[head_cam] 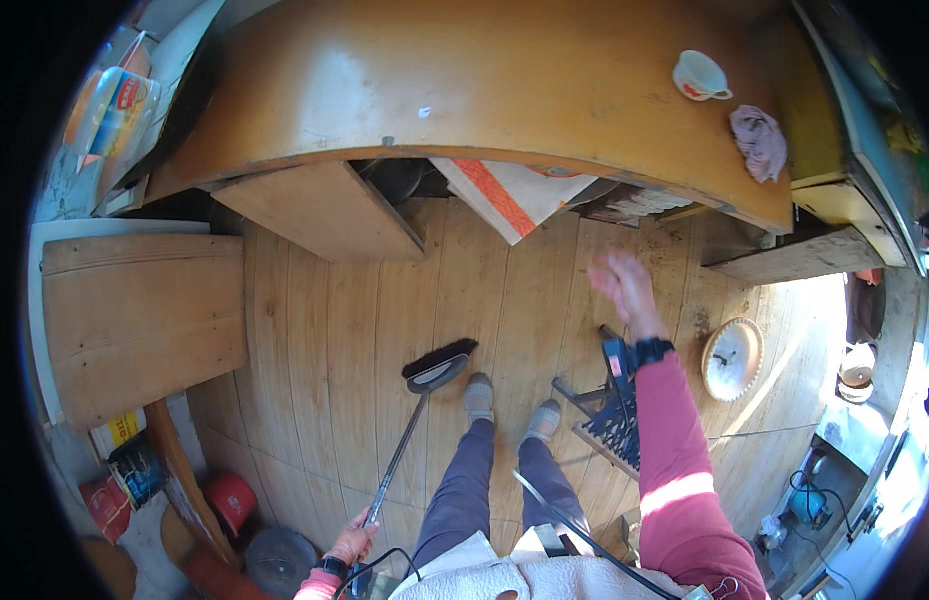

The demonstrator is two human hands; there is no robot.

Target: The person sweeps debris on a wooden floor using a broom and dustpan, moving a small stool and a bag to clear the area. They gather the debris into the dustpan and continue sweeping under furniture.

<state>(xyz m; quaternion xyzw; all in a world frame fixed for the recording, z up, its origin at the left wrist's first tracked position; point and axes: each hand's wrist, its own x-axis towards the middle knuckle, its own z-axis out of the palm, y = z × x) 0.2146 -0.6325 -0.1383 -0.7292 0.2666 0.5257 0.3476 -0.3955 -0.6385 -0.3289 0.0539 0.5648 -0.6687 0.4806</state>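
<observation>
My left hand [354,538] grips the upper handle of a broom [399,447] near the bottom of the view. The broom's dark-bristled head [440,362] rests on the wood-plank floor, just left of my feet. My right hand [623,291] reaches forward over the floor, slightly blurred, with nothing visible in it and its fingers loosely apart. It is short of the wooden table [524,90]. Beneath that forearm stands a folding stool [613,424] with a dark webbed seat, partly hidden by the sleeve.
On the table are a white cup [701,76] and a pink cloth [759,142]. A patterned sheet [502,196] hangs below its edge. A round basin [733,360] sits on the floor at right. At left are a wooden panel [146,322] and a red bucket [230,502].
</observation>
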